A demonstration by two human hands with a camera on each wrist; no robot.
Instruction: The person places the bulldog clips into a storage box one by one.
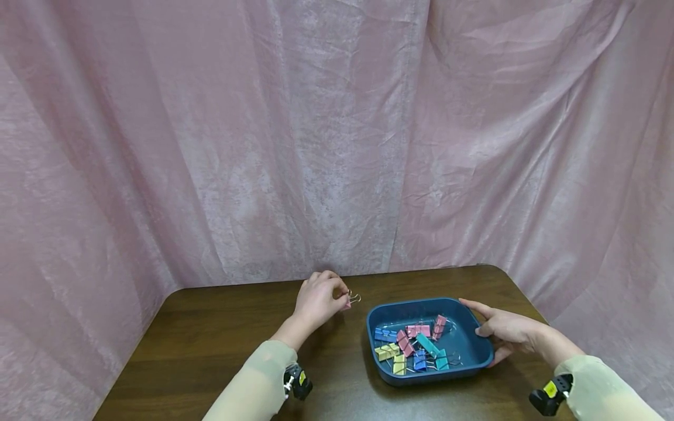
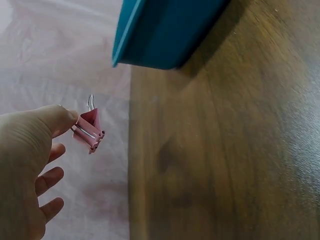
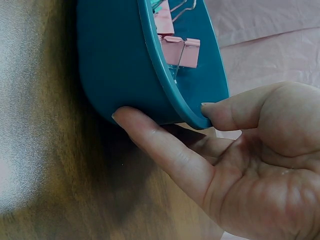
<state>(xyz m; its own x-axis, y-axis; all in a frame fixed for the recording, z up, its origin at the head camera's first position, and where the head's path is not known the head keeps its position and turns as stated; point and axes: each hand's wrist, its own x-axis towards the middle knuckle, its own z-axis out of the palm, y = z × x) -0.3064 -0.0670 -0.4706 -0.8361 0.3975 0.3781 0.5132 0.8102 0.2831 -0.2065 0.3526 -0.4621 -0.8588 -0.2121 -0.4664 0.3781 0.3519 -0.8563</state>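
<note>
Between thumb and index finger, my left hand (image 1: 318, 299) pinches a pink binder clip (image 2: 89, 131), held just off the left side of a blue plastic box (image 1: 470, 339). Its other fingers are spread loosely in the left wrist view. On the box's right end, my right hand (image 1: 509, 331) grips the rim, thumb over the edge and fingers against the outer wall. Inside lie several binder clips: pink ones (image 1: 418, 331), blue ones (image 1: 386, 335), yellow ones (image 1: 387, 352) and teal ones (image 1: 427, 345), mostly toward the left and middle of the box.
Everything stands on a dark brown wooden table (image 1: 210, 339) with rounded far corners. A pink velvety curtain (image 1: 316, 146) hangs right behind its back edge. Black wrist cameras (image 1: 298, 382) are strapped over the pale sleeves.
</note>
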